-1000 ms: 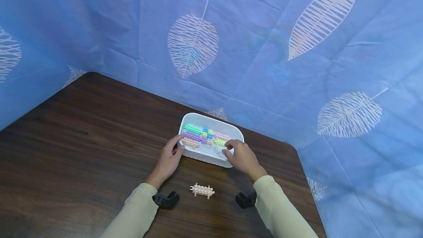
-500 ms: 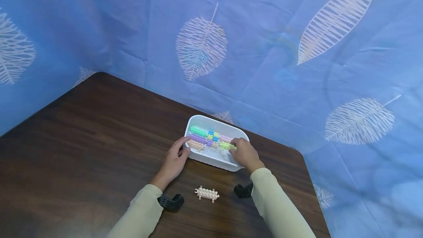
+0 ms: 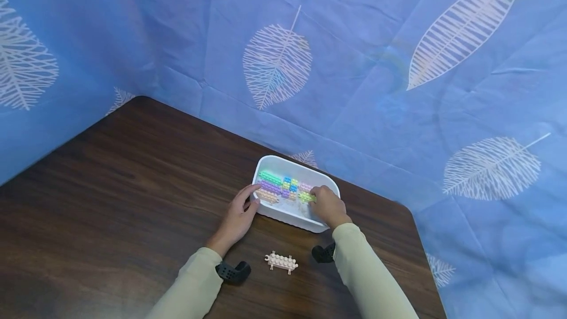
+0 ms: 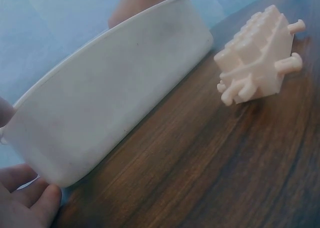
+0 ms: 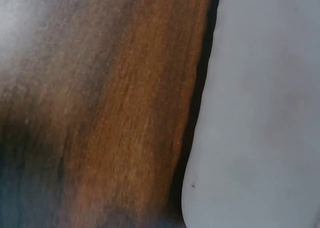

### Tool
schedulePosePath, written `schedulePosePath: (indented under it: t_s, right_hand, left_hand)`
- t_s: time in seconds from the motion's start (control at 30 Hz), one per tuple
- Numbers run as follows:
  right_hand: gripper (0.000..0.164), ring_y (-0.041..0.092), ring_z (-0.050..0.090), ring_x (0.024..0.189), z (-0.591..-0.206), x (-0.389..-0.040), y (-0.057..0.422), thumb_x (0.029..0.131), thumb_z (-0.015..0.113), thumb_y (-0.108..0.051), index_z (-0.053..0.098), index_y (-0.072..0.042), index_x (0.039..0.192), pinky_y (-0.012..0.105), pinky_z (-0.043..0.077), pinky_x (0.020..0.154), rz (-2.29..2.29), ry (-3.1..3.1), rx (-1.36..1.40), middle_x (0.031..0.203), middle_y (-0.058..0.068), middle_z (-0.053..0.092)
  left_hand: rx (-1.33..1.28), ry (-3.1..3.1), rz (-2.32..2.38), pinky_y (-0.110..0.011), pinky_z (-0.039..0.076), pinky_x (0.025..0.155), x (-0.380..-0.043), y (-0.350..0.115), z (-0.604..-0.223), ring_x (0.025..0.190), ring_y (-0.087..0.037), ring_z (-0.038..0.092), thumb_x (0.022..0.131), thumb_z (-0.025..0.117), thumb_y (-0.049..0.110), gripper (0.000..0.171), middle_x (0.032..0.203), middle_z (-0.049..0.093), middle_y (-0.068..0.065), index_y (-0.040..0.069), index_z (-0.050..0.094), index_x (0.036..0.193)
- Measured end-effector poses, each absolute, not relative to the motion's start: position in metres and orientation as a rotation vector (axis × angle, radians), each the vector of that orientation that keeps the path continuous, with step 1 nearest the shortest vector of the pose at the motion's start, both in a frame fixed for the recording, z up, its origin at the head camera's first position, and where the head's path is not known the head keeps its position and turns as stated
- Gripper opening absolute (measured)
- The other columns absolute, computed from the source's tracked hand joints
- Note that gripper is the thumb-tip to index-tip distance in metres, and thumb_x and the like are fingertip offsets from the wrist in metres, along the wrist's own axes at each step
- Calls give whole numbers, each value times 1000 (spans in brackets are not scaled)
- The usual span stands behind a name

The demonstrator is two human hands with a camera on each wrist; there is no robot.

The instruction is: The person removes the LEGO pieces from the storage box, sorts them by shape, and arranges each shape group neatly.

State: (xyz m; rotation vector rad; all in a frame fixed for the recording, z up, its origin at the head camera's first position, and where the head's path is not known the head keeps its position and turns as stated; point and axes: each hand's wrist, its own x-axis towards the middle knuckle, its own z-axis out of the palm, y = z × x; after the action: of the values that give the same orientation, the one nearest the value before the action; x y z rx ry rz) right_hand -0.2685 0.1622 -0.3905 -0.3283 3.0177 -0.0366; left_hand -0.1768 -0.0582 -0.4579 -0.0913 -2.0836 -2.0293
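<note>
A white plastic basket [image 3: 288,214] holds pastel building blocks. My left hand [image 3: 236,220] grips its left end, with fingers over the rim and the thumb outside; the left wrist view shows the curled fingers [image 4: 37,203] low against the wall. My right hand [image 3: 330,207] reaches over the right side into the basket, fingertips down at a yellow-green studded block [image 3: 305,196]. Those fingertips are partly hidden, and I cannot tell whether they pinch it. On the table in front lies a pale pink studded block [image 3: 282,261] with small side pegs and a forked end, large in the left wrist view.
Inside the basket, green [image 3: 270,177], purple [image 3: 268,187] and peach [image 3: 267,196] blocks lie at the left, with small blue and yellow pieces [image 3: 290,184] mid-basket and pink ones [image 3: 306,187] behind. The dark wooden table [image 3: 177,171] meets a blue leaf-print cloth [image 3: 354,87].
My right hand has lowered deeper into the basket, onto the yellow-green block. The left hand keeps its hold on the basket end. The whole view has shifted slightly.
</note>
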Motion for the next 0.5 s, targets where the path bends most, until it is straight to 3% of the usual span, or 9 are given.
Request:
schedulePosePath:
  t_s: [0.5]
  right_hand:
    - [28, 23, 59, 93, -399, -278, 155, 87, 61, -13, 67, -5, 114, 45, 51, 87, 14, 3027, -372, 100, 9, 62]
  left_hand:
    - [-76, -2100, -2010, -47, 39, 105, -177, -58, -461, 136, -28, 35, 96, 49, 10, 38, 144, 42, -12, 10, 51, 135]
